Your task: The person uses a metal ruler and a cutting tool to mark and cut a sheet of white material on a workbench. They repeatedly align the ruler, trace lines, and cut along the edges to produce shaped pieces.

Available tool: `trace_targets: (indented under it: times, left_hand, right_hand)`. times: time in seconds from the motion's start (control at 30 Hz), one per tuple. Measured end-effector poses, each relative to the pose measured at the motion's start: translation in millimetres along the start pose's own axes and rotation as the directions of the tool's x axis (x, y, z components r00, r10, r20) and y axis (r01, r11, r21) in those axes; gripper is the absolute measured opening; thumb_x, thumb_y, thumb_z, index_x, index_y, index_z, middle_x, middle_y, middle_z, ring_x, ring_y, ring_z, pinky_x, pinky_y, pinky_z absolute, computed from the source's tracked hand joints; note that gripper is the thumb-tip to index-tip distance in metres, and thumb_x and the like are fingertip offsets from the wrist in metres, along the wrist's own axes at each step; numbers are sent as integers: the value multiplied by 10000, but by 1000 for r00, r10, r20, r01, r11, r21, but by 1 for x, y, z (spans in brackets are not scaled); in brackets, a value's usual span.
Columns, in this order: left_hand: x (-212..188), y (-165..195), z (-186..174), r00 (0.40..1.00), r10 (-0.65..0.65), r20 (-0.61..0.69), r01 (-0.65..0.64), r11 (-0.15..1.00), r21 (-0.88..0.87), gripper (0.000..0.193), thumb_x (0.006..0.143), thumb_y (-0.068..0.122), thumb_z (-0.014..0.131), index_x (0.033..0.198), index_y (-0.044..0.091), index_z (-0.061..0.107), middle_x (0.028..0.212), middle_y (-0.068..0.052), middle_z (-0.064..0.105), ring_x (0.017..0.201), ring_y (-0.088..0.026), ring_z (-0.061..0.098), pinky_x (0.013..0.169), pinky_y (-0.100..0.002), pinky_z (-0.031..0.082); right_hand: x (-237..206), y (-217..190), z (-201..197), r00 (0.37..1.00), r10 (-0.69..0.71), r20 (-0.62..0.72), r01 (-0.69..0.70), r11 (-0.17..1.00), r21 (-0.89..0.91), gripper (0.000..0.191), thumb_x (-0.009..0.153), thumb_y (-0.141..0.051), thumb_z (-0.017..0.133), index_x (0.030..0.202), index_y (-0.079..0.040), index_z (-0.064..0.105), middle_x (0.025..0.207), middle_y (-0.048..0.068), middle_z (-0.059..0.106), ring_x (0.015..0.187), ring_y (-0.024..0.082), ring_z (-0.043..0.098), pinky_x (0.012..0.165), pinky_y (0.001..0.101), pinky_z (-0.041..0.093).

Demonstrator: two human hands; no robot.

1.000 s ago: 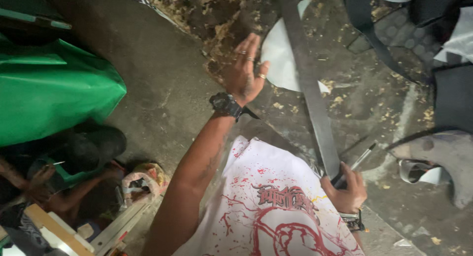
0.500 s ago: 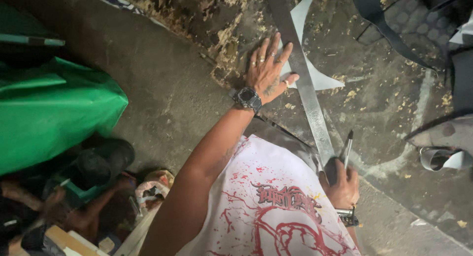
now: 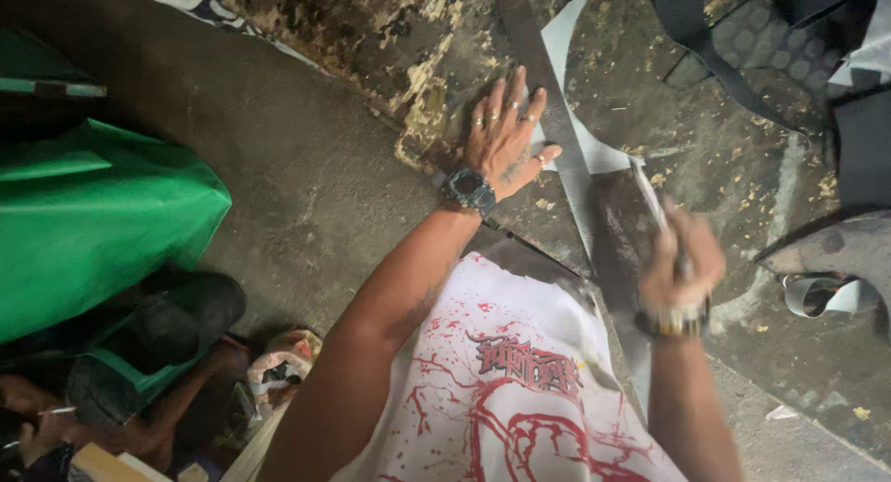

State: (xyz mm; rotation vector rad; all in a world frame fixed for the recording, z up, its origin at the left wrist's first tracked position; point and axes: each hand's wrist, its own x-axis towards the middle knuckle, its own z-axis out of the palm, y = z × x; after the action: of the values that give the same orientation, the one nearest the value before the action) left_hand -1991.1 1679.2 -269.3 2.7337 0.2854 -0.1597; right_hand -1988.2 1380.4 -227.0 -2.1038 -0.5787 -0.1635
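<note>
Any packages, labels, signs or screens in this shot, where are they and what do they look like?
Wristwatch: on the left wrist, dark square case, face too small to read.
Shirt print: on the white shirt's front, bottom centre, dark red lettering patch with red splatter.
Green bag: at the left edge, bulky, plain, no label showing.
No signs in view.

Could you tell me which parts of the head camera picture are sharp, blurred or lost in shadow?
In the head view, the left hand, spread flat on the stained worktop, is fairly sharp; the right hand and the thin tool it grips are smeared by motion blur; the green sheet is brightly lit, while the lower left corner sinks into shadow.
</note>
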Motion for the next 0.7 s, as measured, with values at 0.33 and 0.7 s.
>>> trace_targets:
  times: [0.33, 0.7]
  left_hand:
    - [4, 6, -31, 999, -10, 50, 12, 998, -55, 1040, 745, 716, 732, 1514, 94, 411, 1662, -173, 163, 1522, -386, 192, 1189, -567, 222]
    - [6, 7, -24, 999, -29, 45, 31, 998, -59, 1036, 719, 684, 774, 1516, 122, 422, 1674, -149, 154, 1533, -363, 201, 1195, -563, 228]
  right_hand:
    - [164, -44, 107, 975, -68, 210, 16, 970, 241, 244, 1129, -148, 621, 1242, 54, 699, 1191, 195, 737, 1125, 263, 712, 980, 355, 531]
    - [158, -45, 84, 934, 69, 351, -113, 988, 108, 218, 1113, -144, 601, 1068, 27, 727, 918, 152, 739, 834, 240, 725, 749, 354, 545]
